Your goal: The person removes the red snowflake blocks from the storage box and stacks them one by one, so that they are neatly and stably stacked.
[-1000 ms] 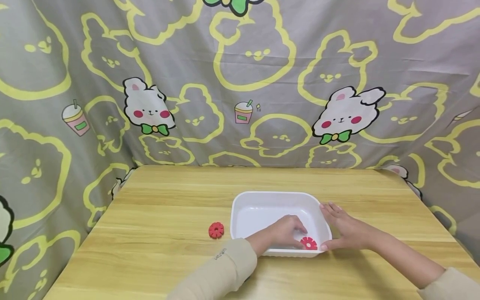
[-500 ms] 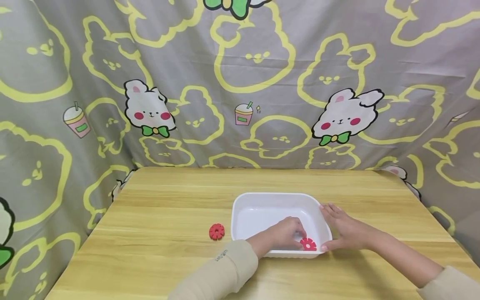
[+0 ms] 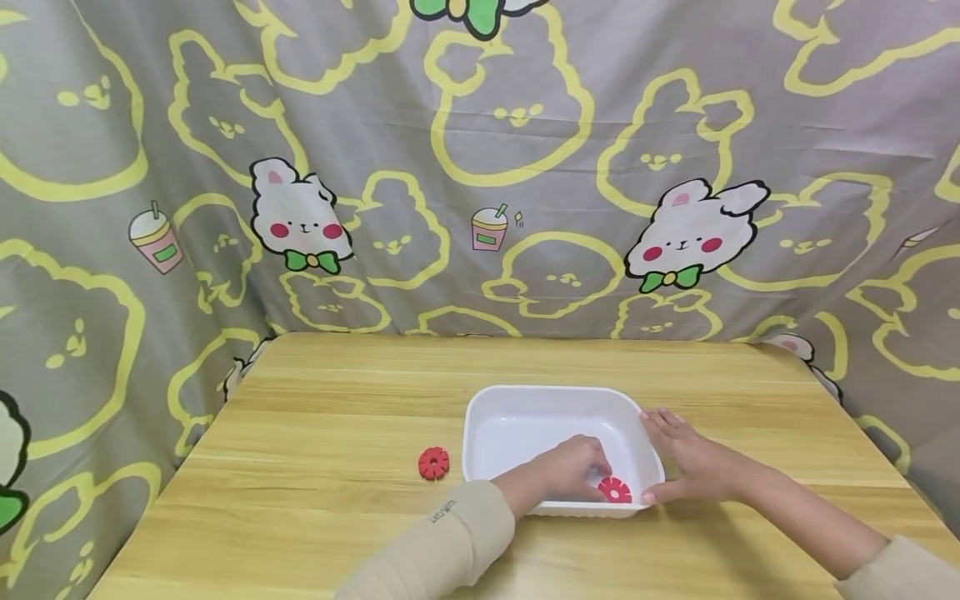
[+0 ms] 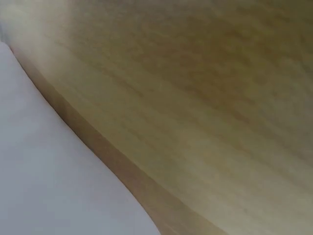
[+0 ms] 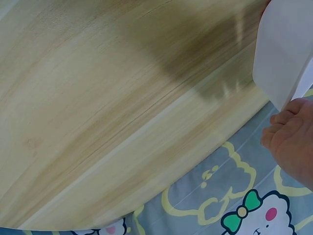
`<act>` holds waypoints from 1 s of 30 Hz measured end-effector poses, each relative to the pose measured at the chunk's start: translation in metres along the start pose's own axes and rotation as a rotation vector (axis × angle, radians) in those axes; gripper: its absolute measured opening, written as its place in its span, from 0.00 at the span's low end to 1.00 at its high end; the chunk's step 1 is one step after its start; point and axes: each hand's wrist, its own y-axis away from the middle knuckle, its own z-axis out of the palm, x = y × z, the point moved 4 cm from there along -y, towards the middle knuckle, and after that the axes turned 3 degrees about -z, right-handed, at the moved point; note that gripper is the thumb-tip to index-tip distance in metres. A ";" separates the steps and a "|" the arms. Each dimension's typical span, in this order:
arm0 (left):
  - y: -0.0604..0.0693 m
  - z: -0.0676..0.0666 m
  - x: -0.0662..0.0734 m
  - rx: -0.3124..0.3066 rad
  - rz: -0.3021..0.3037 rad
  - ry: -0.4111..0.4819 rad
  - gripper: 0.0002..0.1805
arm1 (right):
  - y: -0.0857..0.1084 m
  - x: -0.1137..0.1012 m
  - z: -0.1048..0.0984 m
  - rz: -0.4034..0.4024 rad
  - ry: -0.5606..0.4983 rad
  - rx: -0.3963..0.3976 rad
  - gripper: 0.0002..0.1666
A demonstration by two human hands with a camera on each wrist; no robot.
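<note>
In the head view my left hand (image 3: 573, 467) reaches over the front rim into a white plastic basin (image 3: 551, 392). Its bent thumb and fingers pinch the left edge of a red slotted building disc (image 3: 616, 491), low by the basin's front right corner. The fingertips are partly hidden. My right hand (image 3: 693, 458) rests on the basin's right end, fairly straight fingers at the back part of the rim and thumb at the front corner. The right wrist view shows that hand (image 5: 296, 139) touching the rim. Left of the basin lies another red slotted disc (image 3: 433, 463).
A wood-patterned table (image 3: 330, 400) bears everything. Behind it and along its sides hangs a grey curtain (image 3: 420, 108) with yellow outlines and rabbits. The left wrist view shows only blurred tabletop (image 4: 195, 122) and a pale surface at lower left.
The disc in the basin has shifted slightly left, along with the left fingers staying against it. The right hand holds its place on the rim, and the other disc has not moved.
</note>
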 end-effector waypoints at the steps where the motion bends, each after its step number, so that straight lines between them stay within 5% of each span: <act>1: 0.000 0.000 0.000 -0.001 0.005 0.001 0.15 | 0.000 0.000 0.000 -0.002 0.000 0.001 0.64; 14: 0.001 -0.001 0.000 -0.002 0.000 0.010 0.13 | 0.000 0.000 0.001 -0.010 -0.014 0.002 0.64; 22: 0.004 -0.012 0.001 0.097 0.004 0.081 0.15 | 0.001 0.000 0.000 -0.001 -0.006 0.001 0.64; 30: 0.012 -0.022 -0.004 0.107 -0.038 0.147 0.14 | 0.001 0.001 0.000 -0.002 -0.010 -0.003 0.65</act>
